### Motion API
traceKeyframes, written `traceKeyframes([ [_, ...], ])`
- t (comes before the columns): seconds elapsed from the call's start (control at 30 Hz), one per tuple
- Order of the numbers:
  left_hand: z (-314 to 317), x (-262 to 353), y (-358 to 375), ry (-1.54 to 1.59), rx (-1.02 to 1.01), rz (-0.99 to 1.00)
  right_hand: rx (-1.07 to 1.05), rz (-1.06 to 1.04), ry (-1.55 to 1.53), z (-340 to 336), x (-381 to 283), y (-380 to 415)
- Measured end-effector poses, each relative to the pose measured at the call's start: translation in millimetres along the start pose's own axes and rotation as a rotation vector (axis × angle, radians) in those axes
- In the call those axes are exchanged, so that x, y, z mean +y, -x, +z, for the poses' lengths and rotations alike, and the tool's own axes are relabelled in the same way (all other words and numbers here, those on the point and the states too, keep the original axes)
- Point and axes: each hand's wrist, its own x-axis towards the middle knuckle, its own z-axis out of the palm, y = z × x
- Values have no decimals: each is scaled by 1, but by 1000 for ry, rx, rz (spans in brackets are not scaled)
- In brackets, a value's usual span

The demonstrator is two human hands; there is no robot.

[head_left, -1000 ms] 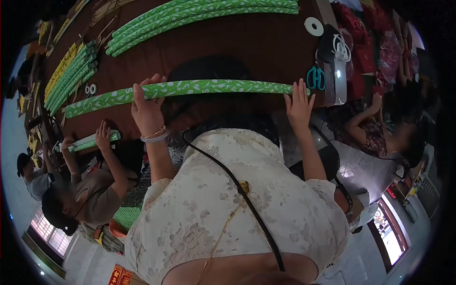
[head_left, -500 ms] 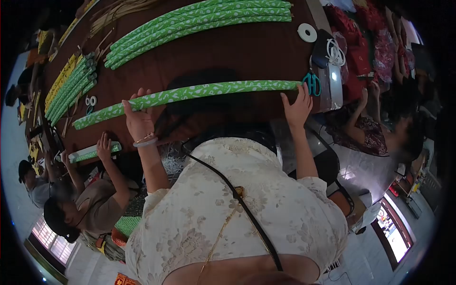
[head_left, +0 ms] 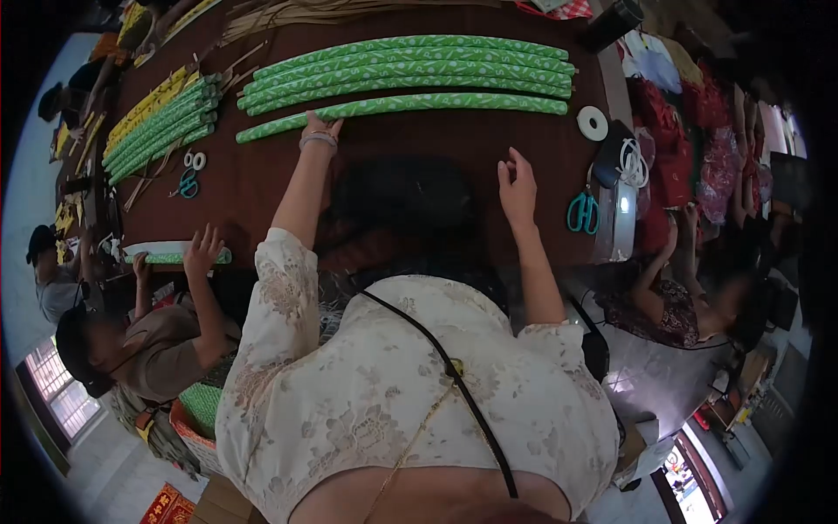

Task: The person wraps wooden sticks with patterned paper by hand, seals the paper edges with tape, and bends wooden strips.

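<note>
The left hand (head_left: 321, 129) is touching a slim green tube (head_left: 436, 102) with white print near its left end; whether it is gripping cannot be told. The tube is lying crosswise on the brown table (head_left: 262, 196), matching tubes (head_left: 410, 68) bordering its far side. The right hand (head_left: 518, 190) is hovering open. Teal scissors (head_left: 583, 214) are resting near the right edge.

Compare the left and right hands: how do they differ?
The left hand touches the nearest long green tube; the right hand is apart from the tubes. The left hand reaches farther forward than the right hand. The left wrist wears a pale bangle; the right wrist shows none. Both are bare hands over the brown table.
</note>
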Motion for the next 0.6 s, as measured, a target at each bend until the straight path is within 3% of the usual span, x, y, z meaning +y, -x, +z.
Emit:
traceKeyframes([
  [0.07, 5, -2, -11, -115, 82, 29, -143, 232, -182, 0, 2, -1],
  [0.13, 15, 3, -7, -373, -84, -30, -172, 297, -243, 4, 6, -4],
  [0.2, 30, 2, 6, -376, -58, -56, -207, 364, -304, 9, 9, -11],
  [0.27, 34, 0, 9, -378, -32, -77, -203, 563, -721, 19, 12, -30],
  [0.4, 39, -6, 12, -381, -105, -178, -171, 592, -1038, 32, 16, -72],
  [0.53, 43, -14, 10, -266, -120, -232, -71, 581, -1162, 46, 17, -99],
  [0.6, 47, -20, 9, -273, -105, -179, -19, 695, -1159, 47, 13, -104],
])
